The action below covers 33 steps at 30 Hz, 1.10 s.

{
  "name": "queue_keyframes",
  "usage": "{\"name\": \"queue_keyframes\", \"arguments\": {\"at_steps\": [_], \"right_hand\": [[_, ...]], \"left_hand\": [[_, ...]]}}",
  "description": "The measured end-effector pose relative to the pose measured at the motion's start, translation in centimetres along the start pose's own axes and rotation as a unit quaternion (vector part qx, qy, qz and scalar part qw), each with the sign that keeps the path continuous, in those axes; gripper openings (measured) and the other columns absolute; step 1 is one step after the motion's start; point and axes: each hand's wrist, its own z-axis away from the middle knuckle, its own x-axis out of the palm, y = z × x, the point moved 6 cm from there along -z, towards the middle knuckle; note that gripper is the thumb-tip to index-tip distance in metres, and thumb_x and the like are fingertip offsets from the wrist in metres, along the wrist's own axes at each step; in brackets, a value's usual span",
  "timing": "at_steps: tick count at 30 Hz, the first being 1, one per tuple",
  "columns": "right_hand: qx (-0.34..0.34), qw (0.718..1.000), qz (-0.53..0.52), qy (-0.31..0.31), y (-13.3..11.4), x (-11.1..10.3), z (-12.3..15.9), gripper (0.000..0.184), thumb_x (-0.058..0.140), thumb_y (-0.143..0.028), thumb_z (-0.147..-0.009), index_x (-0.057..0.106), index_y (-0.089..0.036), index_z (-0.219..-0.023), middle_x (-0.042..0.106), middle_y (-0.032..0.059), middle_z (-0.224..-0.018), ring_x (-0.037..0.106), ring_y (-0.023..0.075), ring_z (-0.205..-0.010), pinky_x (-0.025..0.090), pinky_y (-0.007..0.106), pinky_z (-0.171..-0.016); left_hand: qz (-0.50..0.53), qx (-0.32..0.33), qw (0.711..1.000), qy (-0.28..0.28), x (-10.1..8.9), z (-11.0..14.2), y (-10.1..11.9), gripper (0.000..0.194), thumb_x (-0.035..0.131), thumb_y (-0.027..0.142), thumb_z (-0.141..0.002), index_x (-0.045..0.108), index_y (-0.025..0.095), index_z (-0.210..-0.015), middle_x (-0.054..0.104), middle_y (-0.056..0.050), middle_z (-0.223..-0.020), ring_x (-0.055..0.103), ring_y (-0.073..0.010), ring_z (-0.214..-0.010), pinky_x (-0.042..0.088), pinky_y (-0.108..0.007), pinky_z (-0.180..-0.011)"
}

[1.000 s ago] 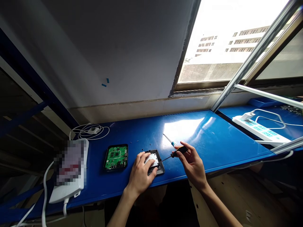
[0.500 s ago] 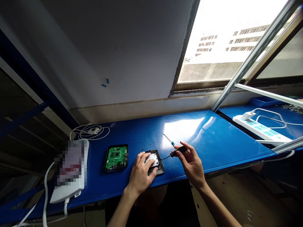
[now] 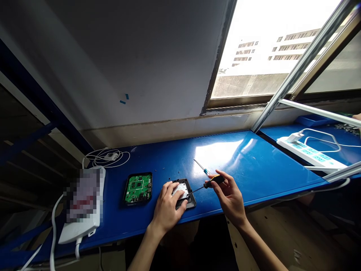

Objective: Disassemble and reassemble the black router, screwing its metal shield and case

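My left hand (image 3: 167,205) lies over a black plastic casing half (image 3: 192,203) with a silver metal plate (image 3: 180,187) in it. Its fingers and thumb hold the part against the table near the front edge. My right hand (image 3: 230,197) grips the black-and-yellow handle of a screwdriver (image 3: 216,181) between thumb and fingers. The shaft slants down to the left, its tip at the plate's right corner beside my left thumb. Behind the right hand lies a second screwdriver with a clear blue handle (image 3: 207,172). To the left sits an open black case with a green circuit board (image 3: 138,187).
Several tiny screws (image 3: 169,178) lie beyond the casing. A white power strip (image 3: 84,222) with a blurred patch over it stands at left, near a coiled white cable (image 3: 111,156). Another power strip (image 3: 307,150) and a blue tray (image 3: 314,119) are at right beyond a metal frame.
The screwdriver handle and the fingers of my right hand have shifted very slightly. My left hand stays in place. Part of another person's hand or arm now shows at the far right edge.
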Motion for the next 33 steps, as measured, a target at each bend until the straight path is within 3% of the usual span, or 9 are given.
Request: {"name": "queue_keyframes", "arguments": {"at_steps": [33], "right_hand": [[0.010, 1.000, -0.002, -0.002, 0.25, -0.24, -0.09, 0.042, 0.068, -0.039, -0.093, 0.055, -0.029, -0.131, 0.075, 0.0077, -0.114, 0.078, 0.0250, -0.092, 0.065, 0.046, -0.088]], "left_hand": [[-0.011, 0.018, 0.999, -0.027, 0.39, 0.19, 0.25, 0.024, 0.067, 0.028, -0.090, 0.070, 0.027, -0.114, 0.059, -0.008, -0.136, 0.046, -0.0340, -0.135, 0.053, -0.055, -0.106]]}}
